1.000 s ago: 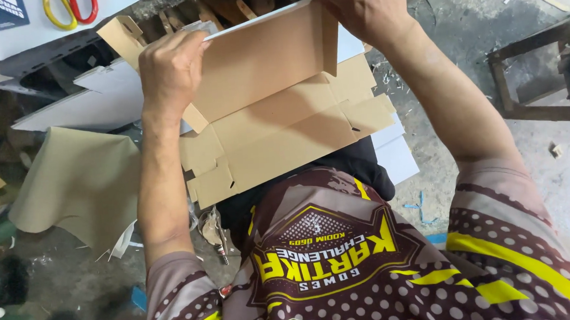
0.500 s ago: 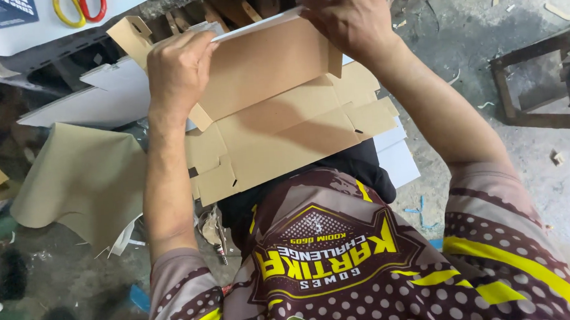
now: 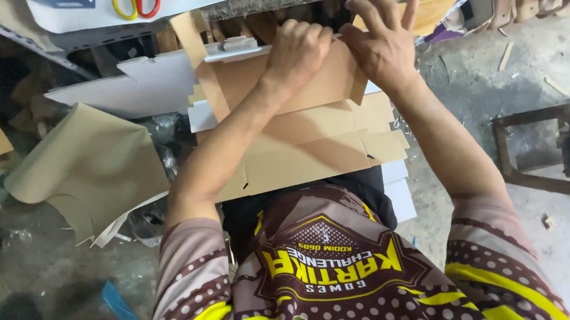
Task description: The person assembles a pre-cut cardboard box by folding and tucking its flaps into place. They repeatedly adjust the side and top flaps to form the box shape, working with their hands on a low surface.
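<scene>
Your left hand (image 3: 298,50) curls tight over the folded cardboard flap (image 3: 294,87), right hand (image 3: 383,42) splayed flat beside it at the frame's upper middle — uneven pressure could skew that crease.

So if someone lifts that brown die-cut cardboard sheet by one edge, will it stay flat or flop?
The cardboard sheet would likely bend along its creases, since one panel already stands folded under the left hand and right hand. It looks thin, so probably light. Its side tabs could snag.

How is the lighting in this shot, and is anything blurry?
Head view: even, soft light, no glare; the cardboard sheet and both hands, left hand and right hand, look sharp. The left floor corner lies in dark shadow; edges bow slightly from the wide lens.
</scene>
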